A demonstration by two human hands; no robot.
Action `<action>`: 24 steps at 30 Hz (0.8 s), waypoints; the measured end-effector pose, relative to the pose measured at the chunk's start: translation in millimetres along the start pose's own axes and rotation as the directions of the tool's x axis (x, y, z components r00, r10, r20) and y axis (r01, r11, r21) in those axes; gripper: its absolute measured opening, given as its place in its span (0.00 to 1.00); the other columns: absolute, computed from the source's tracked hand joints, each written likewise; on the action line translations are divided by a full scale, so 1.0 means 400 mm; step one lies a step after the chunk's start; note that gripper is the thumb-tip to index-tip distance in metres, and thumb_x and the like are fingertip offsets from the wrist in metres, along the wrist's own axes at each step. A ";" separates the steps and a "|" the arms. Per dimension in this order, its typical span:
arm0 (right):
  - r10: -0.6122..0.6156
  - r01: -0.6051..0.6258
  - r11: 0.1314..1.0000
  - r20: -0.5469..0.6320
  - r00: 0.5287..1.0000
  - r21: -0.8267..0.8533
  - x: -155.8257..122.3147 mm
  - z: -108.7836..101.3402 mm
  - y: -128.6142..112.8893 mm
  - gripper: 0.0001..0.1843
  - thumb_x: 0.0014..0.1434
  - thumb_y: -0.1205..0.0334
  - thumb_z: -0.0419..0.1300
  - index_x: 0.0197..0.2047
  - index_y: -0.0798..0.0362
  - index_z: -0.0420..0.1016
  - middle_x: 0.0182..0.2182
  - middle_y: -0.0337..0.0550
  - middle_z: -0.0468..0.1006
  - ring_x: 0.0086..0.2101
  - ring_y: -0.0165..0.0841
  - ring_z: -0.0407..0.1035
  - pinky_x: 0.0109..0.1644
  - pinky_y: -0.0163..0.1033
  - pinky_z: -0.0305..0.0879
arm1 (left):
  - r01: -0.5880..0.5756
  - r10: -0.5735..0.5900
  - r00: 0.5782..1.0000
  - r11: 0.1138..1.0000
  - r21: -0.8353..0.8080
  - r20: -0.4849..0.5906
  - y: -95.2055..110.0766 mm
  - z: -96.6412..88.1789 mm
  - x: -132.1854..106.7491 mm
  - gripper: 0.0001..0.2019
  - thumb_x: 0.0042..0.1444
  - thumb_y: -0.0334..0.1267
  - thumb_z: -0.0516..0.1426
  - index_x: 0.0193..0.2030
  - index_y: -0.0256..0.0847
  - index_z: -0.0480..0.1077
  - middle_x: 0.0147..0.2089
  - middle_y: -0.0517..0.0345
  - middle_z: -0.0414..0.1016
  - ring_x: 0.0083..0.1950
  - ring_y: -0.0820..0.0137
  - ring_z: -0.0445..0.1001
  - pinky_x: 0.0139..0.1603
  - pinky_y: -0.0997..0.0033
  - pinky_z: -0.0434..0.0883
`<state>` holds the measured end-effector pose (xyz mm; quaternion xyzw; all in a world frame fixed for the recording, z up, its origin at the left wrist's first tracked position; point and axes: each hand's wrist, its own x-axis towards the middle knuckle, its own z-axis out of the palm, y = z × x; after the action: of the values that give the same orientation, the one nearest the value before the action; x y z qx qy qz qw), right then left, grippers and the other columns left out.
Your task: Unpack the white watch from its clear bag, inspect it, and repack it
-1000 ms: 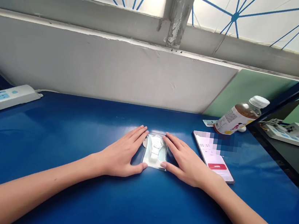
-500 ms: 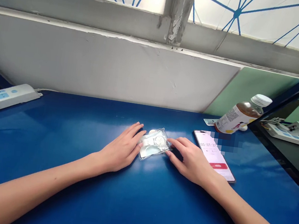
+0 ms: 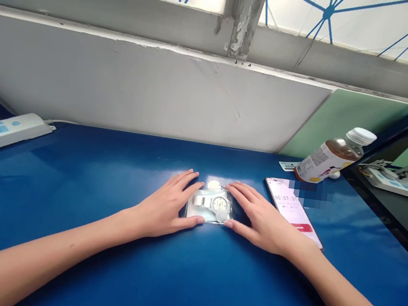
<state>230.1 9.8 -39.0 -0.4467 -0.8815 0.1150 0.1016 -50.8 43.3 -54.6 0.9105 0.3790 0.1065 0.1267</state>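
Note:
A small clear plastic bag point(image 3: 209, 206) with a white wristwatch inside lies flat on the blue table point(image 3: 110, 176), the watch lying sideways with its dial to the right. My left hand point(image 3: 167, 206) rests flat on the table at the bag's left edge, fingers stretched out, thumb touching the near edge. My right hand point(image 3: 259, 218) lies flat at the bag's right edge, fingers stretched out over it. A small round white piece point(image 3: 214, 185) sits just beyond the bag.
A phone point(image 3: 294, 211) with a lit timer screen lies right of my right hand. A bottle of brown drink point(image 3: 333, 155) stands at the back right. One white power strip point(image 3: 0, 128) lies at the far left, another point(image 3: 397, 184) at the far right.
The bag was turned about a quarter turn: the watch lay lengthwise away from me, then was tilted and lifted slightly, and now lies sideways and flat between my hands.

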 end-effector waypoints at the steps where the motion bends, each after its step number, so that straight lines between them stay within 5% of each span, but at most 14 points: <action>1: 0.009 -0.009 1.000 0.004 1.000 0.006 0.000 0.002 0.002 0.39 0.67 0.42 0.53 0.73 0.53 0.50 0.68 0.56 0.61 0.67 0.51 0.53 0.67 0.60 0.59 | 0.011 -0.011 1.000 1.000 0.002 -0.005 0.000 0.002 0.000 0.38 0.63 0.63 0.52 0.70 0.36 0.57 0.74 0.38 0.50 0.76 0.47 0.46 0.71 0.43 0.56; 13: 0.060 -0.059 0.998 -0.012 0.998 0.027 0.004 0.014 0.007 0.38 0.67 0.42 0.52 0.73 0.54 0.51 0.69 0.56 0.59 0.67 0.49 0.54 0.67 0.57 0.59 | 0.048 -0.048 0.999 0.998 0.036 -0.011 -0.002 -0.002 0.001 0.45 0.59 0.65 0.56 0.70 0.27 0.57 0.75 0.32 0.45 0.75 0.46 0.48 0.71 0.48 0.57; 19: 0.079 -0.079 0.997 0.000 0.997 -0.004 0.005 0.006 0.007 0.38 0.68 0.43 0.50 0.72 0.58 0.52 0.69 0.61 0.58 0.67 0.50 0.55 0.67 0.59 0.59 | -0.036 0.029 0.995 0.997 0.071 0.098 -0.037 -0.031 0.016 0.44 0.60 0.67 0.52 0.72 0.34 0.55 0.74 0.38 0.52 0.74 0.48 0.51 0.70 0.48 0.57; 24: 0.097 -0.097 0.995 0.013 0.995 -0.020 -0.001 0.006 0.012 0.41 0.67 0.40 0.50 0.73 0.57 0.49 0.70 0.61 0.55 0.69 0.51 0.50 0.68 0.60 0.56 | -0.072 0.067 0.995 0.995 0.064 0.079 -0.047 -0.037 0.021 0.44 0.59 0.67 0.54 0.69 0.33 0.58 0.72 0.38 0.56 0.73 0.47 0.54 0.70 0.47 0.58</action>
<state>233.1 12.0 -42.7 -0.4891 -0.8605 0.1144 0.0853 -61.8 64.4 -45.7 0.9303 0.3453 0.0628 0.1068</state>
